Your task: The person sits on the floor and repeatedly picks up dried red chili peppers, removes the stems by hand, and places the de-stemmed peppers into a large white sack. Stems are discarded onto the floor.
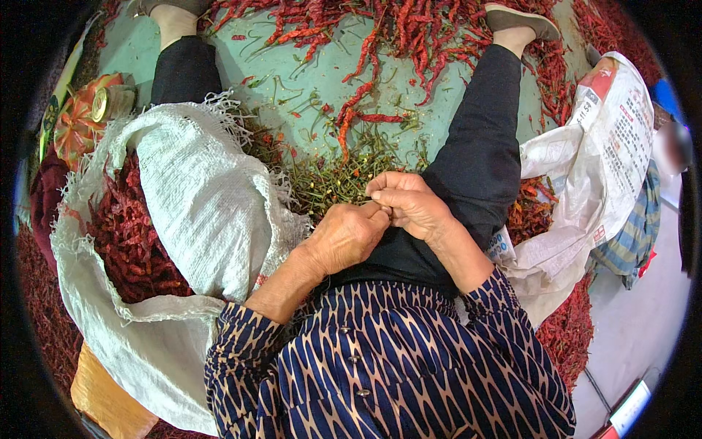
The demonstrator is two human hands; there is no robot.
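My left hand is curled, its fingertips meeting those of my right hand above my lap. On my right hand, thumb and forefinger are pinched together. Whatever may lie between the fingertips is hidden or too small to make out. Just beyond the hands is a heap of green chili stems between my legs. Several dried red chilies lie past it on the pale green floor. At my left, a white woven sack gapes, with dried red chilies inside.
A large pile of dried red chilies spreads between my feet. To the right, a printed white sack stands beside more chilies. An orange plastic bag and a can are at the left, a yellow sack lower down.
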